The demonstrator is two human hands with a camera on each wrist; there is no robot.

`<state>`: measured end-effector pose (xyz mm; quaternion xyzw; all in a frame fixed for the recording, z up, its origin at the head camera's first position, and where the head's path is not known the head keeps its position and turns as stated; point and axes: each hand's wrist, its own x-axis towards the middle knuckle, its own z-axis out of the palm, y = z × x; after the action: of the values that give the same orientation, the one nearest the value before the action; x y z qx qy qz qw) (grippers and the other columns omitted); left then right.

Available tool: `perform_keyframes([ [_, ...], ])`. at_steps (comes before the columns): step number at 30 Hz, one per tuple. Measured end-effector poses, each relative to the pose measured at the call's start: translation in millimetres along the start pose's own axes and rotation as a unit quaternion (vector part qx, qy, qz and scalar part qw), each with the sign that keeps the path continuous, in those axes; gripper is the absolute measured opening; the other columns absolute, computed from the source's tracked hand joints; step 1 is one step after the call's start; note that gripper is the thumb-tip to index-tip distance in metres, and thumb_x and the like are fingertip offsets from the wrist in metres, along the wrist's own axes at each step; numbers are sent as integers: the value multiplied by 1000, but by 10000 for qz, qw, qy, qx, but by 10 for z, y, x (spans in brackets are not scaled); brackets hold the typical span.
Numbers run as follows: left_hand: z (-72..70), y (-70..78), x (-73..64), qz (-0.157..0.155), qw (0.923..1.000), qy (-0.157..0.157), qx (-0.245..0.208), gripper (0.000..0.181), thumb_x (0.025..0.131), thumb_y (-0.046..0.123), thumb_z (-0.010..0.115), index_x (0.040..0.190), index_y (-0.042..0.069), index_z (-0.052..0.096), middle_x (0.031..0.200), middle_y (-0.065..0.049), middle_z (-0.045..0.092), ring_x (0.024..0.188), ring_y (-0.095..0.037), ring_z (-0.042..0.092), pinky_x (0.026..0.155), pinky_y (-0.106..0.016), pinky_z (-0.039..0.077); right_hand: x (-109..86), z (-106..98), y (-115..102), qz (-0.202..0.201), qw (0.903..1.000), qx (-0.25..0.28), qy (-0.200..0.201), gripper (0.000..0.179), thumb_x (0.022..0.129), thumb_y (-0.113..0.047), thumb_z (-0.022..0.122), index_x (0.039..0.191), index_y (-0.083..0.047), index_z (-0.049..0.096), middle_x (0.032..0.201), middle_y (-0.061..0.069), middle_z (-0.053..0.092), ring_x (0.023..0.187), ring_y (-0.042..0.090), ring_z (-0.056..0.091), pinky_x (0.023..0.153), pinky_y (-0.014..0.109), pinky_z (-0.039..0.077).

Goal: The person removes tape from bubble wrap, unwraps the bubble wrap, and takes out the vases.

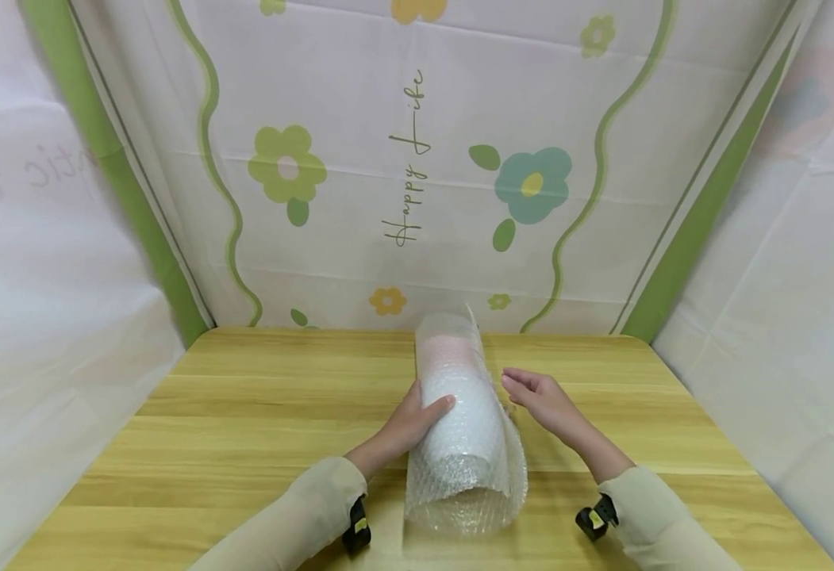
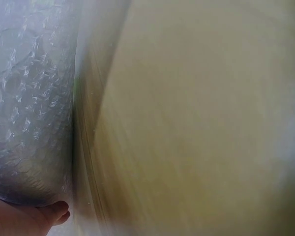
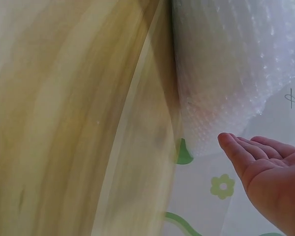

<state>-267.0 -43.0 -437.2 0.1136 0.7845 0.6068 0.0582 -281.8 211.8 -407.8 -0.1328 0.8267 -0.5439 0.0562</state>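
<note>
A long roll of bubble wrap (image 1: 463, 412) lies lengthwise on the wooden table, pointing away from me. Something white, with a pinkish part toward the far end, shows through the plastic; its kind is hidden by the wrap. My left hand (image 1: 411, 419) grips the roll from its left side, thumb on top and fingers down along the side. In the left wrist view the fingertips (image 2: 61, 211) show at the edge of the bubble wrap (image 2: 29, 113). To the right of the roll, my right hand (image 1: 543, 400) is held with fingers extended, apart from the loose wrap edge (image 3: 226, 88).
The wooden table (image 1: 259, 412) reaches back to a white cloth wall (image 1: 345, 103) with flowers and lettering. Cloth walls also stand at left and right. The roll's near end flares open in a loose flap (image 1: 474, 515). Black wrist cameras (image 1: 356, 527) sit by both sleeves.
</note>
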Motion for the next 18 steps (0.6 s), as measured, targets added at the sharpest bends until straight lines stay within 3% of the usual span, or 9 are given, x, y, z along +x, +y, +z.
perform_keyframes([
  [8,5,-6,2,58,10000,-22,-58,82,93,49,58,151,4,23,143,-23,41,125,-38,44,98,-57,40,139,49,50,-4,9998,206,-61,65,101,-35,53,142,13,37,145,29,38,126,40,47,98,43,44],
  [18,9,-9,7,83,9999,-22,-118,79,93,48,58,150,4,25,138,-21,45,121,-37,48,95,-55,43,216,155,52,57,9998,-82,-167,63,98,-32,60,139,12,42,135,27,51,121,36,53,89,39,51],
])
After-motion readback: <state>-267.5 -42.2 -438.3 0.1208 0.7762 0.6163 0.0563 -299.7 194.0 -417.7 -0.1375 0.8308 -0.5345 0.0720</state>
